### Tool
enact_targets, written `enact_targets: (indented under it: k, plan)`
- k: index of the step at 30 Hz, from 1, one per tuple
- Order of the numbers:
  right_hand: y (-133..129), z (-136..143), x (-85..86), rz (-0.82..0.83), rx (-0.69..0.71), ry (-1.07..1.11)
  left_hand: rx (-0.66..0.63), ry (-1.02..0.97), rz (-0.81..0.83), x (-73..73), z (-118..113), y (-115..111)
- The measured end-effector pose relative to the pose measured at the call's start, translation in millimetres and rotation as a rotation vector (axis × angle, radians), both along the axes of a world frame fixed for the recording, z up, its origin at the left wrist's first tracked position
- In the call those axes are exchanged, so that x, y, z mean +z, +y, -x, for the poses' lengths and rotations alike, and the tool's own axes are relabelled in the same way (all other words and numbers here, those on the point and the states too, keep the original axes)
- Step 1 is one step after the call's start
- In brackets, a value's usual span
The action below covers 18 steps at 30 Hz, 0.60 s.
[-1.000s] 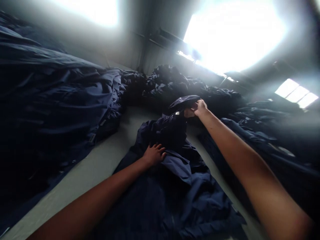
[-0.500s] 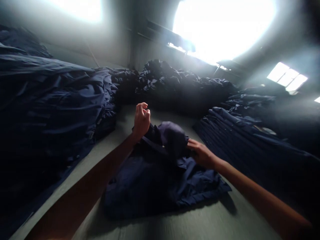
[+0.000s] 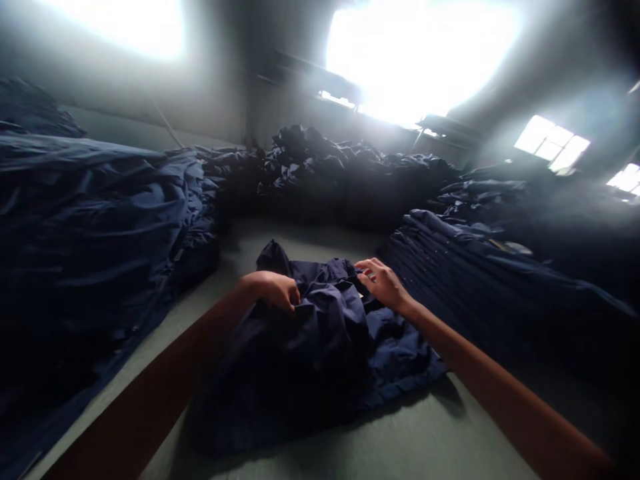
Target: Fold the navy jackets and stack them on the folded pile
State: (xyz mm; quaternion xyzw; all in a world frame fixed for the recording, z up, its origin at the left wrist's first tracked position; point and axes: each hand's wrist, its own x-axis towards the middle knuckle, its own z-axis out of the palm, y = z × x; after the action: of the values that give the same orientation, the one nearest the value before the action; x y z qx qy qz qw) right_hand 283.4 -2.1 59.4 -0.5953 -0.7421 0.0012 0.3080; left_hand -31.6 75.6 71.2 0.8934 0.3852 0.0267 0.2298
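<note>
A dark navy garment [image 3: 320, 327], rumpled at its far end, lies spread over the pale table in front of me. My left hand [image 3: 275, 289] is closed on the fabric near the far left part, its fingertips curled down into a fold. At the garment's far right edge is my right hand [image 3: 384, 283], its fingers apart and loosely bent, touching or just above the cloth. A small pale label shows in the cloth beside the right thumb. Deep shadow hides the garment's near left portion.
A tall stack of navy garments [image 3: 95, 220] stands on the left. Another folded stack [image 3: 460, 267] runs along the right. Heaped dark cloth [image 3: 340, 167] lines the back. The pale table surface [image 3: 380, 447] shows around the garment, with bright windows beyond.
My left hand has come down from a raised position onto the cloth and closed on it. My right hand has loosened from the bunched fabric, which now lies flatter and nearer me.
</note>
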Motion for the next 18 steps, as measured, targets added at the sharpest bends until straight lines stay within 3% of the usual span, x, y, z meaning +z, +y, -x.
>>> enact_targets:
  k: [4, 6, 8, 13, 18]
  plan:
    - [34.3, 12.4, -18.8, 0.132, -0.012, -0.117, -0.150, 0.086, 0.279, 14.5, 6.6, -4.2]
    - [42.2, 19.1, -28.9, 0.178, 0.024, -0.155, -0.117, 0.041, 0.266, 20.3, 9.6, 3.0]
    - [44.6, 25.1, -40.3, 0.201, 0.059, -0.197, -0.025, -0.021, 0.112, 19.7, 11.0, 16.3]
    - [36.3, 33.0, -73.2, 0.261, -0.010, -0.315, 0.168, -0.039, -0.316, -12.0, 14.2, 52.0]
    - [20.5, 28.1, -87.3, 0.180, -0.279, -0.293, 0.274, 0.098, -0.232, -46.8, 33.9, 62.9]
